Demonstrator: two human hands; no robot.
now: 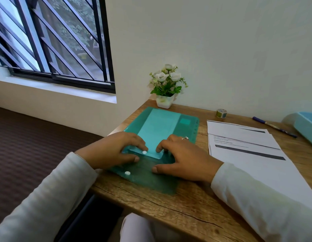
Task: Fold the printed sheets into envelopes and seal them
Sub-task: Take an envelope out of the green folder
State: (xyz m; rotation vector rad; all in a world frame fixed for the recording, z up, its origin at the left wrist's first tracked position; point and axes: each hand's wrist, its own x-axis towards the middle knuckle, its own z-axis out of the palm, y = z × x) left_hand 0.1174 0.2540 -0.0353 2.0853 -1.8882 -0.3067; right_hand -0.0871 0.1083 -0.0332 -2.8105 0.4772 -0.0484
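A green see-through folder [185, 130] lies on the left part of the desk [169, 199]. Its flap [151, 179] is open toward the near edge. Inside it is a folded sheet [157, 126], a pale band running from far to near.

The left hand [113, 151] has bent fingers; its fingertip rests at the folder's mouth beside a white snap [144, 152] and its thumb is on the flap. The right hand [185, 158] has its fingers curled down on the sheet's near end and its thumb flat on the flap. Whether either hand pinches the plastic I cannot tell.

Right of the folder lies a stack [242, 151] of printed sheets. Farther off are tape [221, 113] and a pen [274, 126]. A white pot [165, 102] at the far edge holds white flowers. A blue tray [305, 128] is cut off at the far right, its contents hidden.
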